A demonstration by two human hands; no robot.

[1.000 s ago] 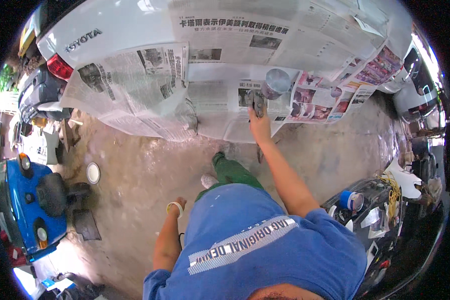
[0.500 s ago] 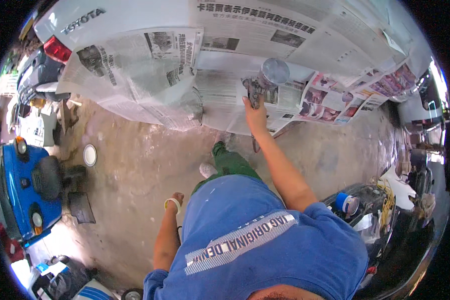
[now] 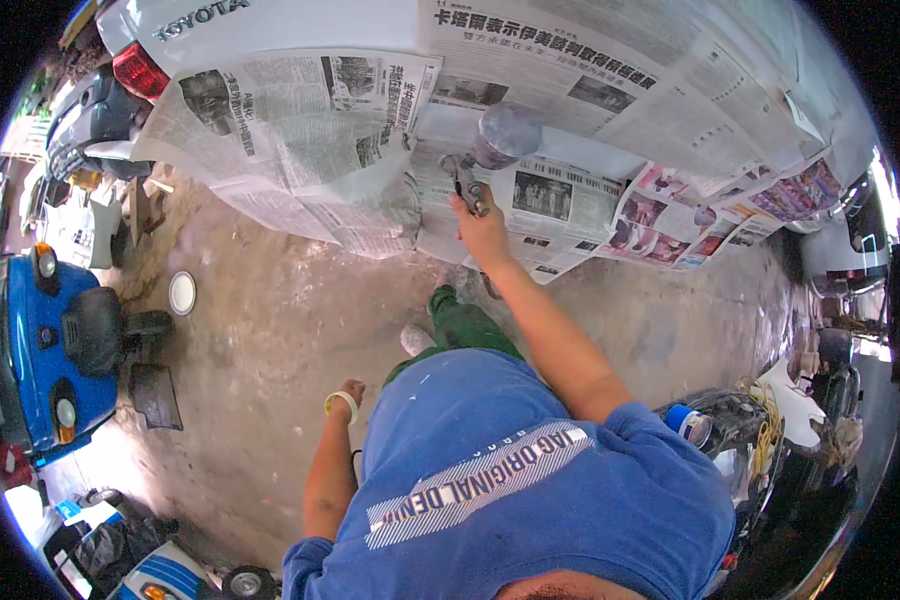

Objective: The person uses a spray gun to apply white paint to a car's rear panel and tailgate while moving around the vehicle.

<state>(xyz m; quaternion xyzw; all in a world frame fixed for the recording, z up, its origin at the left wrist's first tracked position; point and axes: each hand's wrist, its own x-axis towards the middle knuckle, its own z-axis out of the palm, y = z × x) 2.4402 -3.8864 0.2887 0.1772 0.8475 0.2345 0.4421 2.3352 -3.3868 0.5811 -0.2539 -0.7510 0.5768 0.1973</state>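
Observation:
My right hand [image 3: 482,228] is closed on a metal spray gun [image 3: 469,185] with a cylindrical grey cup [image 3: 508,133] on top. The gun is held just over a white vehicle panel [image 3: 185,45], largely masked with newspaper sheets [image 3: 290,140], near a narrow uncovered band between them; whether it touches cannot be told. A hose shows partly beneath my forearm. My left hand [image 3: 350,392], with a pale band at its wrist, hangs beside my body, fingers curled with nothing visible in them.
A blue vehicle [image 3: 50,350] stands at the left, a white lid-like disc [image 3: 182,292] on the concrete floor [image 3: 250,380] near it. A dark vehicle [image 3: 820,460], cluttered with a blue-banded can [image 3: 687,423] and yellow cord [image 3: 765,430], is at the right. A red taillight [image 3: 140,70] shows top left.
My right hand and the spray gun have moved leftward along the masked panel. The view has shifted slightly. My left hand still hangs at my side.

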